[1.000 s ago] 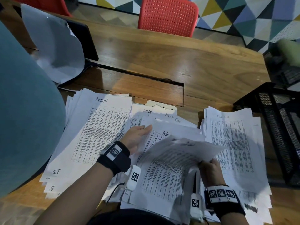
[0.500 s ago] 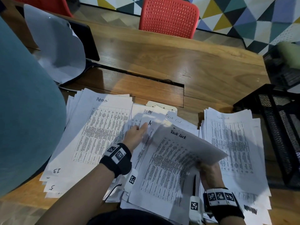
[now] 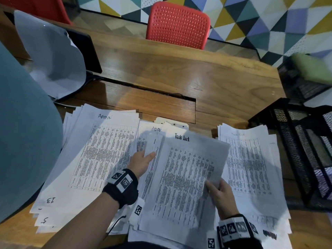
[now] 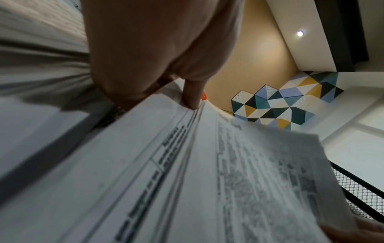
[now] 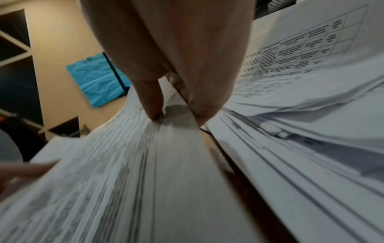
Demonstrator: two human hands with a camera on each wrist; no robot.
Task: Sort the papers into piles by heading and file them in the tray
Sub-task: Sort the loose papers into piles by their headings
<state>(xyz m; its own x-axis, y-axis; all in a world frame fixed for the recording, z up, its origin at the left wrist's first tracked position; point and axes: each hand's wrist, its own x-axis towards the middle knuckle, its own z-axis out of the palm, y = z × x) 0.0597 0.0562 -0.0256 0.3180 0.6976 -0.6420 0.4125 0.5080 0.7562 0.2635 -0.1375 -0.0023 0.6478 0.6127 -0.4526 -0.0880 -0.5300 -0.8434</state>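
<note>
Three groups of printed sheets lie on the wooden table: a pile headed "Admin" point(image 3: 100, 155) on the left, an unsorted heap point(image 3: 152, 141) in the middle, and a pile headed "Task List" point(image 3: 249, 159) on the right. My right hand point(image 3: 218, 193) pinches the right edge of a sheet headed "Task List" point(image 3: 185, 177), lifted over the middle heap. My left hand point(image 3: 143, 159) rests with straight fingers on the middle heap, beside that sheet. In the right wrist view, thumb and fingers point(image 5: 153, 102) clamp the sheet's edge point(image 5: 124, 164). The left wrist view has a fingertip point(image 4: 192, 98) pressing the paper.
A black mesh tray point(image 3: 305, 146) stands at the table's right edge, right of the Task List pile. A dark screen with a grey sheet point(image 3: 52, 56) draped over it sits at the back left. A red chair point(image 3: 177, 26) stands behind the table. A teal shape point(image 3: 23, 137) fills the left.
The right hand has lifted the Task List sheet off the middle heap and swung it flatter, toward the right. The left hand has stayed on the heap.
</note>
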